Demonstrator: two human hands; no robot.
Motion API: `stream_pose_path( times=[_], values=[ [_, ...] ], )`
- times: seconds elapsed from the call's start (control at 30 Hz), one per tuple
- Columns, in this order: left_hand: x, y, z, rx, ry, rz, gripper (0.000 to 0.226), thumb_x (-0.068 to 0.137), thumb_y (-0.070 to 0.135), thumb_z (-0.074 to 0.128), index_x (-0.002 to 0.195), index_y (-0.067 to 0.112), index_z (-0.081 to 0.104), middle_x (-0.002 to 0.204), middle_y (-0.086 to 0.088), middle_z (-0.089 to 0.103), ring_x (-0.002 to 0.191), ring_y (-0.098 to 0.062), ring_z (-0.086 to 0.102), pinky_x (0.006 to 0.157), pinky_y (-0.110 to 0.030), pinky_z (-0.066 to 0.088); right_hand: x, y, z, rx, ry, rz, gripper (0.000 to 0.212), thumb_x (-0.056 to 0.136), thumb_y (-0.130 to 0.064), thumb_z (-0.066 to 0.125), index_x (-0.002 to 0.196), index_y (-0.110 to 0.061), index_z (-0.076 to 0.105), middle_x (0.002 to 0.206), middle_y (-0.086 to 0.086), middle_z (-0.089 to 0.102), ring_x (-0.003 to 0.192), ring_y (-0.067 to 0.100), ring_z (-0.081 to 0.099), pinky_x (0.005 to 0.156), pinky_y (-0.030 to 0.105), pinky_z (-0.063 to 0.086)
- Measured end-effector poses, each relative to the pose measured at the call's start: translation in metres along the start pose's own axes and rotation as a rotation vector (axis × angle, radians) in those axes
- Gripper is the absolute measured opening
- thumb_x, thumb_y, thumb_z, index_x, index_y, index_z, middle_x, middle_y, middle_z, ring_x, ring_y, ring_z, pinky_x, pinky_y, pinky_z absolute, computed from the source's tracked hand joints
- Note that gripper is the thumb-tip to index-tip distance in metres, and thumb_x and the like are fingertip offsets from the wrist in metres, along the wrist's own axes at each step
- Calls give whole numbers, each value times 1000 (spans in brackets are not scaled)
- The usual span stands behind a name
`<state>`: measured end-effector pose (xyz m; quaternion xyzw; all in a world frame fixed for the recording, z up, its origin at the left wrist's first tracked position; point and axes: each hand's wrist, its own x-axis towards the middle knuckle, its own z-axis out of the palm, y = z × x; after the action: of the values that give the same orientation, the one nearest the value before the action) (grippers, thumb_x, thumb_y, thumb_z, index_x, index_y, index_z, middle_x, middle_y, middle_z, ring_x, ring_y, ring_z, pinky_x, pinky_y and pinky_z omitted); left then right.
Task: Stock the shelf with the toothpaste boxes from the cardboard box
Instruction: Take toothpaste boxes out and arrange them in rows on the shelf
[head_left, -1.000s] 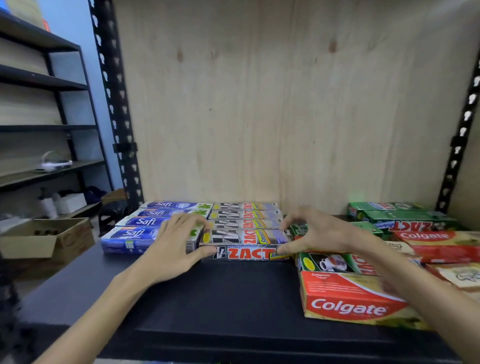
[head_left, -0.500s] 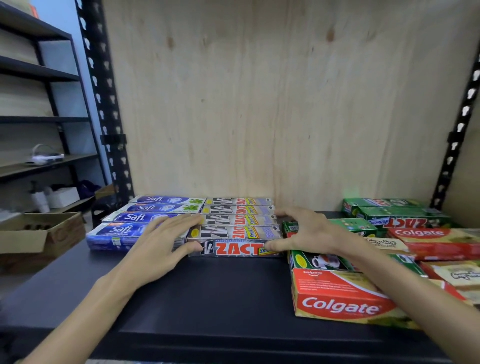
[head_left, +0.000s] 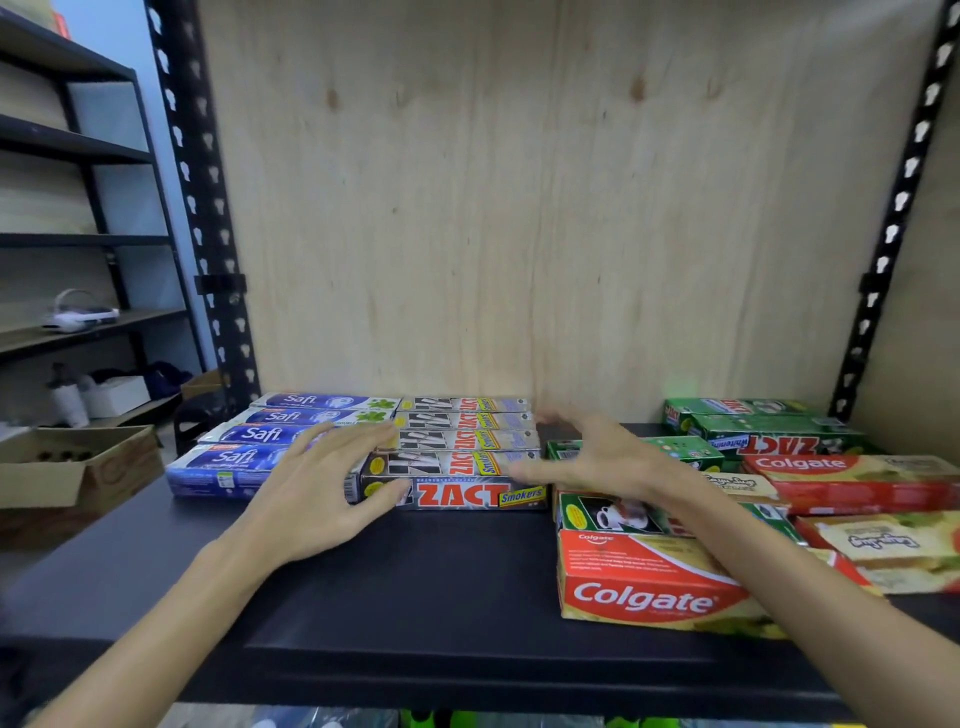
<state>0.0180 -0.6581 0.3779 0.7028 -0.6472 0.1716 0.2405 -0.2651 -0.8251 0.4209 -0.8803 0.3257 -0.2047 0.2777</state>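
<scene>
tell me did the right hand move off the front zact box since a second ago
Yes. The right hand has lifted up and right, off the front Zact box, fingers now spread open.

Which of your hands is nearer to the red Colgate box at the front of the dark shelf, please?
Right. The right hand hovers just beyond the red Colgate box, above the green boxes; the left hand rests across the shelf on the grey ZACT boxes.

Even, bright light; right hand (head_left: 597, 462) motion-blurred, soft shadow under left hand (head_left: 317, 493); wide-angle bending at frame edges.
</scene>
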Motion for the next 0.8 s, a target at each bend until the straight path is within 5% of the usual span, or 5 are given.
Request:
stream_pose_path(
  times=[0.1, 0.23, 0.33, 0.57, 0.8],
  values=[
    [15, 26, 0, -55, 73, 3, 64, 90, 72, 40, 140, 36, 53, 143, 21, 53, 133, -3, 46, 117, -35, 31, -2, 1, -17, 184, 107, 35, 65, 86, -65, 64, 139, -31, 54, 128, -17, 58, 121, 6, 54, 96, 25, 40],
    [49, 75, 10, -268, 25, 83, 44, 96, 58, 48, 132, 36, 61, 132, 22, 61, 124, 3, 52, 108, -32, 41, -12, 38, -54, 29, 162, -8, 20, 99, -33, 63, 117, -32, 71, 113, -18, 69, 108, 3, 62, 92, 23, 46],
    [79, 115, 19, -370, -109, 141, 31, 100, 43, 51, 127, 37, 66, 123, 26, 63, 115, 13, 51, 100, -20, 44, -28, 75, -87, -261, 117, -32, 19, 96, -25, 67, 108, -37, 75, 107, -22, 70, 101, 0, 63, 93, 25, 50],
    [128, 142, 54, -300, -357, 225, 34, 98, 49, 51, 122, 36, 71, 116, 25, 70, 100, 6, 62, 88, -28, 54, -32, 123, -117, -438, 62, -41, 36, 79, -59, 74, 115, -57, 68, 127, -24, 64, 122, 5, 52, 110, 41, 35],
    [170, 130, 62, -316, -444, 115, 33, 82, 49, 75, 113, 38, 72, 106, 28, 66, 98, 12, 61, 86, -17, 47, 11, 130, -126, -432, 68, -96, 25, 90, -43, 71, 114, -39, 76, 116, -18, 73, 107, 2, 62, 102, 31, 44]
  ],
)
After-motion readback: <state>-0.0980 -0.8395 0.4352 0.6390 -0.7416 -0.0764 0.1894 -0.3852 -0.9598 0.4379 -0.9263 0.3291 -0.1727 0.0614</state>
